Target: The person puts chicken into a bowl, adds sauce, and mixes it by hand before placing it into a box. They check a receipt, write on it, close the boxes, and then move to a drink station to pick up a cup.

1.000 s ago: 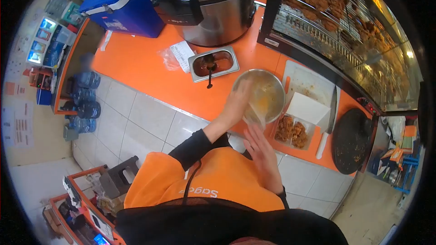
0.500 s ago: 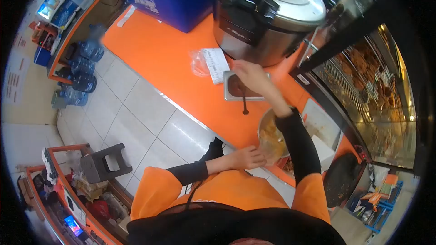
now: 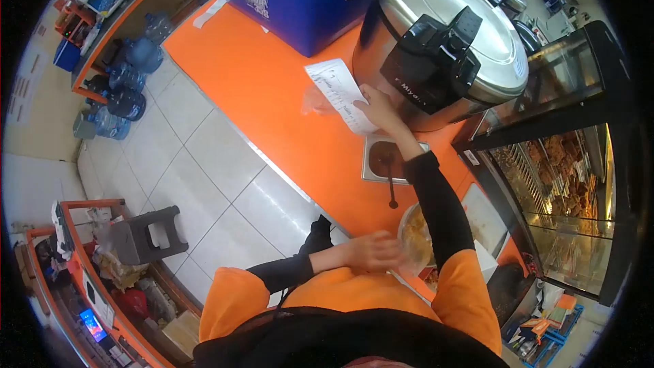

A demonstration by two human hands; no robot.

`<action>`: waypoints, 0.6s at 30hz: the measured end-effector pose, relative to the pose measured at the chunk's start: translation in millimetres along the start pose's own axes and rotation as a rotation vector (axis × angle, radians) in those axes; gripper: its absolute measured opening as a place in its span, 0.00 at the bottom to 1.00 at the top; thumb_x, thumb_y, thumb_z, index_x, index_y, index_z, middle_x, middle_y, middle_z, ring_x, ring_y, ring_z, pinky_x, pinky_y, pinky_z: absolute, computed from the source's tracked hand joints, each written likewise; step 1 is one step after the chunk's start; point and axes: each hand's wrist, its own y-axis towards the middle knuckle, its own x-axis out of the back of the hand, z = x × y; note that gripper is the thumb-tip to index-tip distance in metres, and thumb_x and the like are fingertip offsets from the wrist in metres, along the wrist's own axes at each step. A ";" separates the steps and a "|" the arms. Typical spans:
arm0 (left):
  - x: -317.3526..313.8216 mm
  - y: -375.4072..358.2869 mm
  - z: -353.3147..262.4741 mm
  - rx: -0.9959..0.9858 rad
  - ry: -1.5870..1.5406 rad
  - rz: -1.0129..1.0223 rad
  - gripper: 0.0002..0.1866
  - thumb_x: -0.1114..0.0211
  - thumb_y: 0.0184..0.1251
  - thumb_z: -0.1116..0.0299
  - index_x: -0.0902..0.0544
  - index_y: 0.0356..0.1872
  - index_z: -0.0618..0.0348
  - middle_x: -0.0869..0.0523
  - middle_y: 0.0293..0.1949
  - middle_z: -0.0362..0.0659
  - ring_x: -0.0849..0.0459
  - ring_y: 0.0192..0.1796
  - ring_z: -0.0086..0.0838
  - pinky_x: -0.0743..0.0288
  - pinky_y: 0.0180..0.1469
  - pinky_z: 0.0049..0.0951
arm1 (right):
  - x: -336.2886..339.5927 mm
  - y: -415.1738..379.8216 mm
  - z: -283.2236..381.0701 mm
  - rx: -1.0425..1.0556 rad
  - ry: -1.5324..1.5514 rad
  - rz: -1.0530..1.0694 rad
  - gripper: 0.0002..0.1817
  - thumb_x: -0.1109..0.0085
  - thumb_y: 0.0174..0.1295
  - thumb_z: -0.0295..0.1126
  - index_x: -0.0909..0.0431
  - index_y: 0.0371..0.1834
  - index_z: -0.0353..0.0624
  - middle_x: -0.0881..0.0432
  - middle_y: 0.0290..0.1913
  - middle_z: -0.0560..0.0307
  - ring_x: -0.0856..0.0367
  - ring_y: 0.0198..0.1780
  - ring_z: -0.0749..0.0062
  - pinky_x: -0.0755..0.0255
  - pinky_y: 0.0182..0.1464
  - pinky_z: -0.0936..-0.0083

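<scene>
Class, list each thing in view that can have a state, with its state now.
White printed paper slip: raised in the right hand
Blue plastic cooler box: lid down
Large round steel cooker: lid shut
Rectangular steel container: uncovered, dark handled utensil inside
Round steel bowl: uncovered, yellowish contents, partly hidden
Black-framed glass cabinet: lit, browned food inside
Small rectangular screen: on

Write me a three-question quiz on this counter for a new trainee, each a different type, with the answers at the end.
1. True or false: the right hand holds a paper slip.
2. Where does the dark-handled utensil stand?
a) on the rice cooker
b) in the rectangular steel pan
c) in the display cabinet
3. Fill in: the body of the cooler box is ____.
Key: 1 true; 2 b; 3 blue.
</scene>
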 end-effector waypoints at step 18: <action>216.9 190.0 103.1 0.753 -1.503 -0.483 0.28 0.57 0.65 0.63 0.43 0.64 0.70 0.29 0.59 0.57 0.28 0.59 0.49 0.30 0.59 0.44 | 89.6 -123.2 162.5 0.198 0.771 -0.059 0.16 0.45 0.60 0.26 0.27 0.50 0.32 0.18 0.39 0.55 0.21 0.37 0.80 0.28 0.38 0.81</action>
